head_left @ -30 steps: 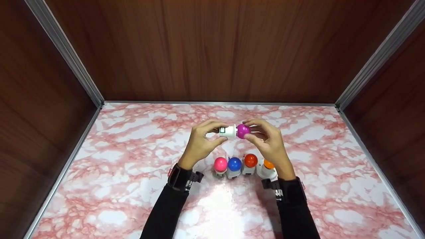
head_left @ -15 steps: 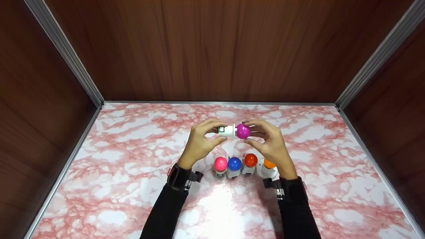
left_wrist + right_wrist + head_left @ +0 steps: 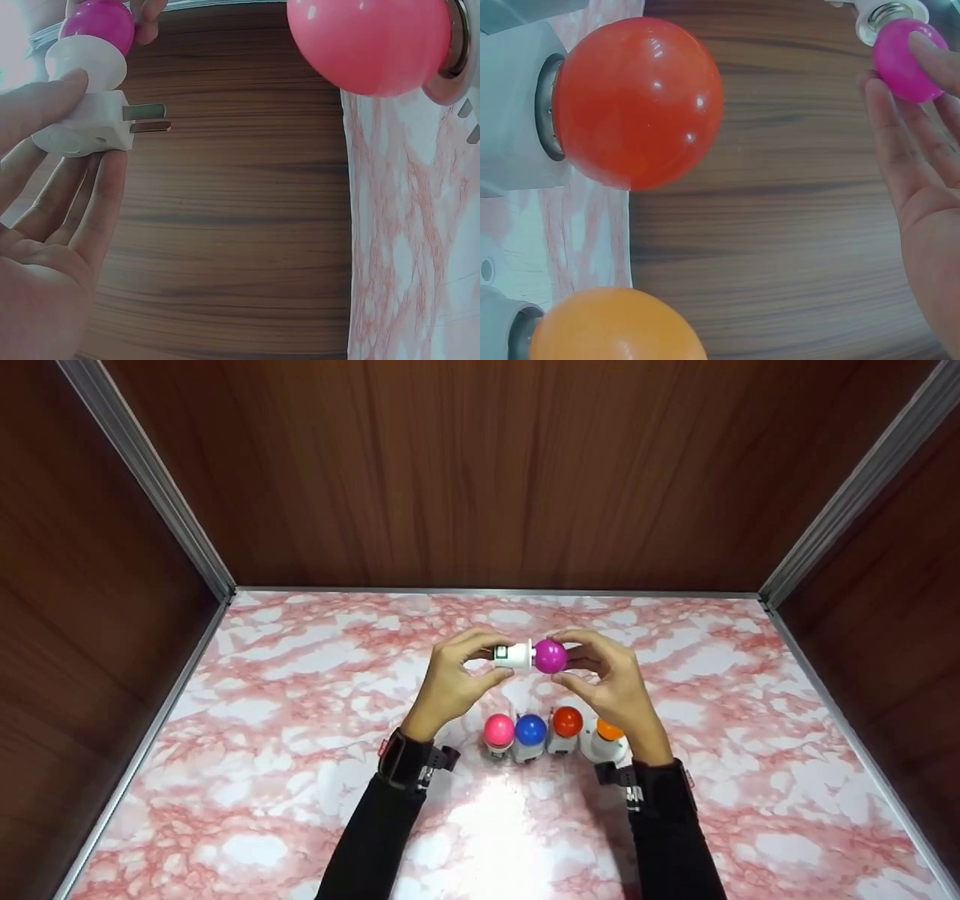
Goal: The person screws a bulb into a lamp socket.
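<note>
Between thumb and fingers my left hand (image 3: 457, 679) grips a white plug-in bulb socket (image 3: 514, 656), held sideways above the table. Two flat metal prongs (image 3: 146, 120) stick out of the socket in the left wrist view. My right hand (image 3: 611, 682) pinches a magenta light bulb (image 3: 551, 657) by its round globe. The bulb's base sits at the socket's mouth, and a metal thread (image 3: 891, 12) shows there in the right wrist view. How deep the base is in the socket, I cannot tell.
Nearer me, in a row on the marbled table (image 3: 300, 697), stand a pink bulb (image 3: 499, 730), a blue bulb (image 3: 531, 730), a red bulb (image 3: 567, 721) and an orange bulb (image 3: 609, 730), each in a white holder. Brown wood-grain walls (image 3: 480, 472) enclose the table's back and sides.
Both hands keep their places with socket and bulb. My right thumb came off the globe's front slightly and stays near its lower edge; the bulb appears slightly turned.
</note>
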